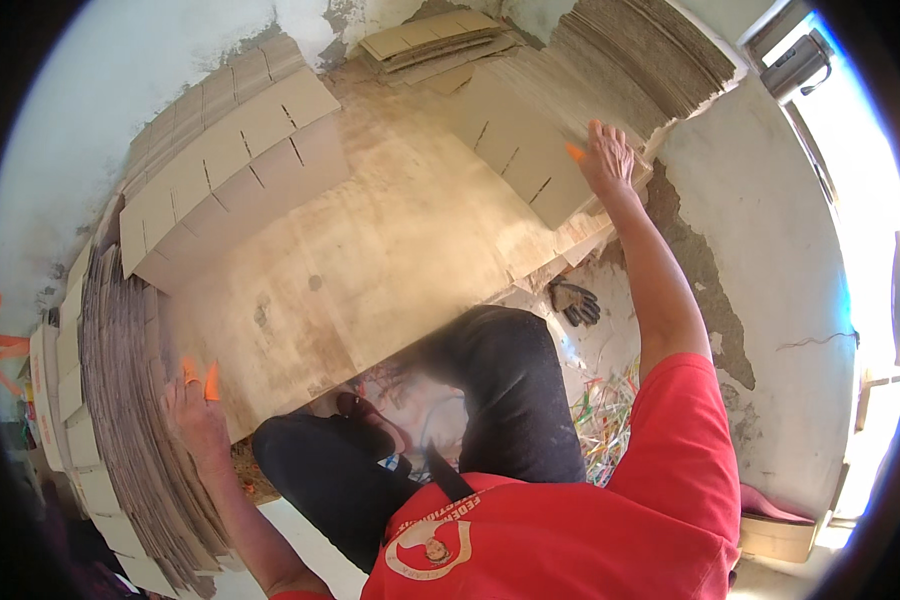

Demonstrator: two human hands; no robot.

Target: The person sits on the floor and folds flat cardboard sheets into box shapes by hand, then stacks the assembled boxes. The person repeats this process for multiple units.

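My right hand (pixel 607 162), with orange finger covers on its thumb and a fingertip, reaches to the edge of a slotted brown cardboard sheet (pixel 518 150) at the right of the wooden board. Its fingers are stretched out and the thumb stands apart. My left hand (pixel 198 412) is beside the tall stack of cardboard sheets (pixel 135 400) at the left, apparently touching its edge. Orange covers cap its thumb and a finger, which stand apart, with nothing visible between them. Another slotted cardboard piece (pixel 235 165) lies at the board's back left, one face hanging down in front.
The wooden board (pixel 340 270) lies across in front of my knees. A thick cardboard stack (pixel 650 55) rises at the back right, a smaller pile (pixel 435 40) at the back. A dark glove (pixel 574 301) and coloured strips (pixel 602 420) are on the floor.
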